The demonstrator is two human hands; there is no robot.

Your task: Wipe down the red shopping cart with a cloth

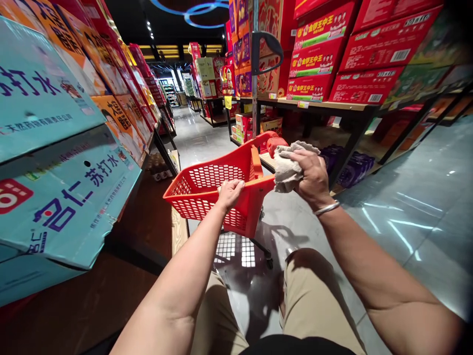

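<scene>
In front of me stands a red plastic shopping cart (199, 209) with a perforated basket and a handle end at its right. My left hand (231, 193) is closed over the near rim of the basket. A crumpled grey-beige cloth (286, 170) is in my right hand (312, 176), pressed against the cart's handle. Part of the handle lies hidden behind the cloth and fingers. A bracelet circles my right wrist.
Light-blue cartons (55, 192) are stacked close on my left. Across the aisle, red boxes (365, 54) fill a wooden-topped shelf (332, 105) with black legs. Purple packs (343, 167) sit beneath it. A shiny grey floor (402, 197) extends to the right.
</scene>
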